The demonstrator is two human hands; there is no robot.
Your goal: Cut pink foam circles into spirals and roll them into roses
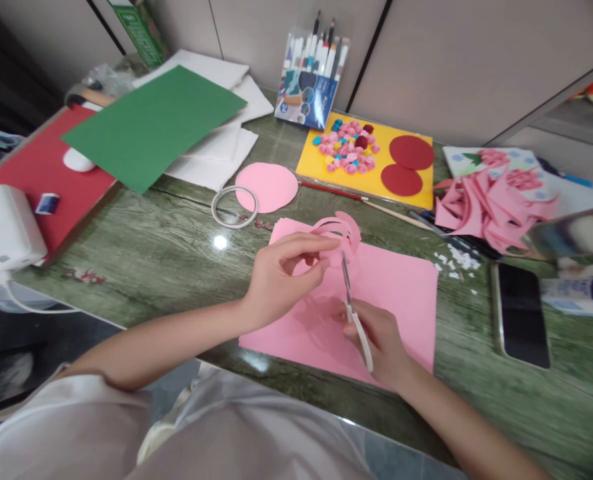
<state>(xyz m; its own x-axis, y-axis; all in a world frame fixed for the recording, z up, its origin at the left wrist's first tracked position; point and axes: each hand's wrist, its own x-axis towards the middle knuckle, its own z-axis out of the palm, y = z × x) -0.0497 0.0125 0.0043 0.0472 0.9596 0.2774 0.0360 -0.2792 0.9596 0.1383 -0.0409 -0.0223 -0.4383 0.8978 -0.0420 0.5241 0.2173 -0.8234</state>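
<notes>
My left hand (pixel 291 270) pinches a piece of pink paper (pixel 346 230) between thumb and fingers; part of it curls up in a strip. My right hand (pixel 379 337) grips a pair of scissors (pixel 359 330) with white handles. The blades point away from me and meet the pink paper beside my left fingertips. How far apart the blades are, I cannot tell. Beneath both hands lies a stack of pink sheets (pixel 401 287). Left of it are a pink paper circle (pixel 271 187) and a pale ring (pixel 216 217).
A yellow sheet (pixel 311 157) bears small paper rolls (pixel 349 150) and red circles (pixel 401 180). Pink scraps (pixel 491 213), white bits (pixel 459 260) and a phone (pixel 522 313) are on the right. Green paper (pixel 159 123), a marker pack (pixel 309 93) and a white charger (pixel 9 230) stand farther off.
</notes>
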